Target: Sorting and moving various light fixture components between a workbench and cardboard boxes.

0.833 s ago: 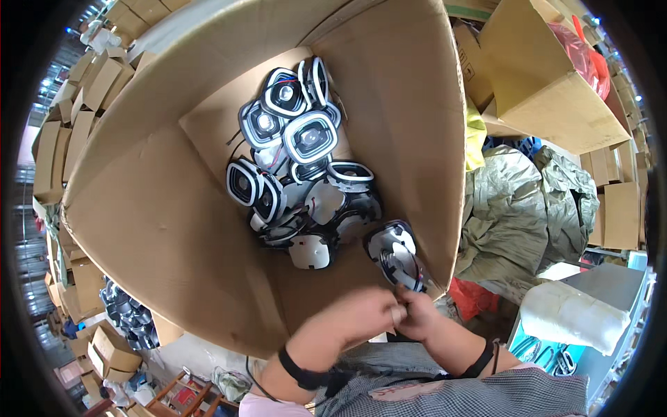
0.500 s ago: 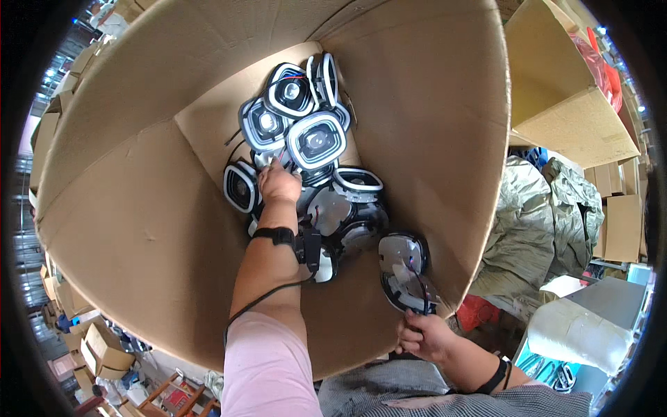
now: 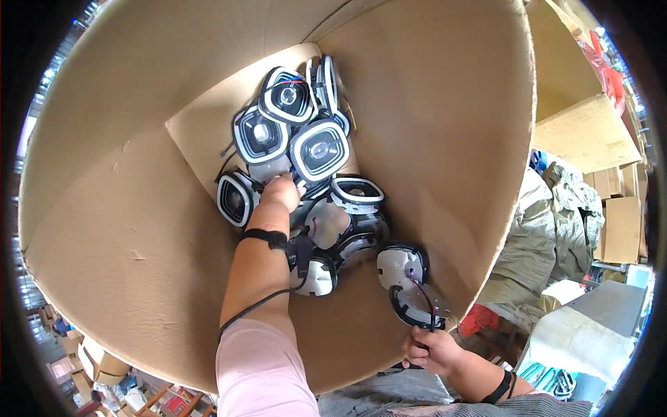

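1. The left hand (image 3: pixel 281 193) reached deep into the tall brown cardboard carton (image 3: pixel 125 208), fingers curled onto a white-backed black-rimmed lamp housing (image 3: pixel 267 169) in the heap at the 12 o'clock end; whether the grip had fully closed could not be told.
2. At 5 o'clock, the right hand (image 3: pixel 429 351) clenched the lower edge of a black-and-white lamp housing with red wire (image 3: pixel 417 302) against the carton's near wall.
3. A clean lift probably called for freeing the chosen unit from the black-and-white neighbouring housings (image 3: pixel 319 149) first, minding trailing wires that could snag.
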A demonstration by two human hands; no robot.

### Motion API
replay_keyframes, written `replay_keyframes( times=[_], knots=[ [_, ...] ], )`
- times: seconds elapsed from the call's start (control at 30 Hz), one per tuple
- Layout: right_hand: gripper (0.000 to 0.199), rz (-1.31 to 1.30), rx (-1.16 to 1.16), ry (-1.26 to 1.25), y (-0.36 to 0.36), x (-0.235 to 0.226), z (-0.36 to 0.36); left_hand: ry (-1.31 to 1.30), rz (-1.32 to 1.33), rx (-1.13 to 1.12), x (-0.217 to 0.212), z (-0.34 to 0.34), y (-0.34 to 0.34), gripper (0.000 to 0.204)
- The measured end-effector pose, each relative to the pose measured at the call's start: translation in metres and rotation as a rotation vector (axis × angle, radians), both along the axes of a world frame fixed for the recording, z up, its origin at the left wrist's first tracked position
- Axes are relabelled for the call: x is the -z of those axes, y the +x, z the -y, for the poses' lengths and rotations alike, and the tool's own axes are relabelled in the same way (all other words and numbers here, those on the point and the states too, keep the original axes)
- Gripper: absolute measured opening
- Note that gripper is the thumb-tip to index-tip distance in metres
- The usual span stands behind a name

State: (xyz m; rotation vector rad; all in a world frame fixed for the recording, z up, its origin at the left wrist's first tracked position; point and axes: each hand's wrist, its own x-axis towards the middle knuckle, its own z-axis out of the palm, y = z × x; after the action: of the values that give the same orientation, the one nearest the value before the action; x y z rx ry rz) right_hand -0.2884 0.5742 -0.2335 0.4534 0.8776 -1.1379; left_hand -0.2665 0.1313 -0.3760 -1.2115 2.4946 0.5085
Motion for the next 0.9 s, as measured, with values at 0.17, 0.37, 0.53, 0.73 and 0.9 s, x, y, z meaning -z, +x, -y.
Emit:
replay_keyframes(
  times=[0.17,0.37,0.53,0.73,0.9],
  knots=[
    [0.042,0.047,-0.032,0.015,0.003,-0.013,0.011,0.151,-0.158,0.057,-0.041,-0.003,0.04,0.039],
    [0.041,-0.104,-0.033,0.017,0.003,-0.02,0.026,0.095,-0.506,0.008,-0.158,-0.126,0.043,0.032],
    [0.061,-0.477,0.103,-0.191,0.015,-0.02,0.031,0.344,-0.412,0.145,-0.188,-0.226,0.061,0.022],
    [0.036,-0.473,0.262,0.095,0.027,-0.037,0.057,0.75,-0.42,0.324,-0.2,-0.247,0.085,0.034],
    [0.034,-0.524,0.234,0.023,0.027,-0.021,0.041,0.129,-0.693,-0.324,-0.175,-0.135,0.078,0.061]
  ],
)
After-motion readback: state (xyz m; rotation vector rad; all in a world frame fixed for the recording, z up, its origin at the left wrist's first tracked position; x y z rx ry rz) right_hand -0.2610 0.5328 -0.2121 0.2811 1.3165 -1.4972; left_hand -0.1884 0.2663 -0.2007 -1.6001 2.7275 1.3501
